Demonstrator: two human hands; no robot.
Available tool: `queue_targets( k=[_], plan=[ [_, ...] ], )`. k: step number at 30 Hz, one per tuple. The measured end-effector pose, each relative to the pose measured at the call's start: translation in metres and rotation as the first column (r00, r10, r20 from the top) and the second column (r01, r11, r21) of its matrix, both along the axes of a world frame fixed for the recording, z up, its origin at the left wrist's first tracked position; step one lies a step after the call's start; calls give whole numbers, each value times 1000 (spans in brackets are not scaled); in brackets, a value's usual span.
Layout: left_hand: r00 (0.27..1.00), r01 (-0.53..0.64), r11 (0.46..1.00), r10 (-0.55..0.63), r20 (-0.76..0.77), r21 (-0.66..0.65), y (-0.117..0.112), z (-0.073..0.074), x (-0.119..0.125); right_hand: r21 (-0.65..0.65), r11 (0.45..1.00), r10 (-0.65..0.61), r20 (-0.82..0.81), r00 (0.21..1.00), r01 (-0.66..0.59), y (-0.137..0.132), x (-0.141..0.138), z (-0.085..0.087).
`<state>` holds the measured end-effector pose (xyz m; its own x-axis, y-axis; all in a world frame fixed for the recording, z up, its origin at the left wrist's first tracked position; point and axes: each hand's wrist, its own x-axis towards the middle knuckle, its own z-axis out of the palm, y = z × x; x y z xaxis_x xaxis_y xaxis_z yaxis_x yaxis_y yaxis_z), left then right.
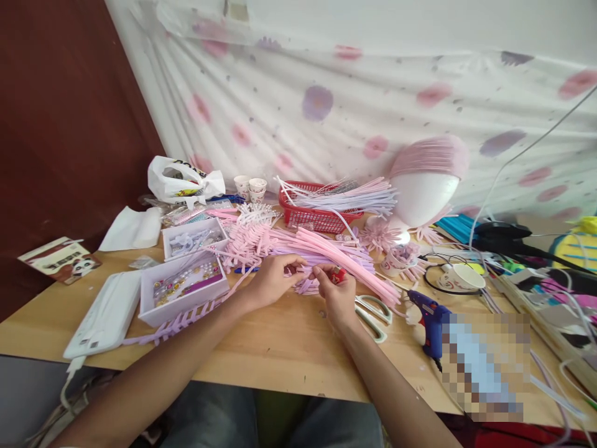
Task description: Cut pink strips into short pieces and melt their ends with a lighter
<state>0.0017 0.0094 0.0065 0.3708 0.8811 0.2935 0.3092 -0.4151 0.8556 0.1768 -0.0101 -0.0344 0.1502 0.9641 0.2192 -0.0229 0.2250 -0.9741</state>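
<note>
My left hand [278, 274] and my right hand [336, 294] meet above the table's middle, with fingertips pinched. Between them is a short light purple pipe cleaner [304, 272], partly hidden by the fingers. A small red item [337, 274] shows against the right hand's index finger; its kind is unclear. Just behind the hands lie a bundle of pink pipe cleaners [347, 258] and a layer of purple ones. Trimmed pink pieces [247, 244] are heaped left of them. White-handled scissors [375, 316] rest beside my right wrist.
A red basket [310, 219] of pipe cleaners stands behind. At left are a white box [184, 310] of beads and a white power bank [103, 317]. To the right are a blue glue gun [430, 317], a paper cup [459, 278] and a white head form [426, 193] with a pink cap.
</note>
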Motion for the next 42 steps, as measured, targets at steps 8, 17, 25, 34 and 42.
queue_targets(
  k=[8, 17, 25, 34, 42],
  plan=[
    [927, -65, 978, 133, 352, -197, -1, -22, 9, -53, 999, -3, -86, 996, -2, -1, 0, 0],
    [796, -89, 925, 289, 532, -369, 0, -20, 12, -198, 975, 87, -69, 994, -99, -6, -1, -1],
    [814, -82, 933, 266, 517, -351, -2, -19, 13, -231, 965, 108, -98, 989, -128, -6, -2, 1],
    [842, -80, 942, 239, 484, -327, -1, -20, 12, -179, 977, 105, -86, 991, -119, -7, -2, -1],
    [846, -70, 939, 235, 479, -336, -2, -20, 11, -197, 972, 99, -166, 981, -131, -8, -5, 3]
  ],
)
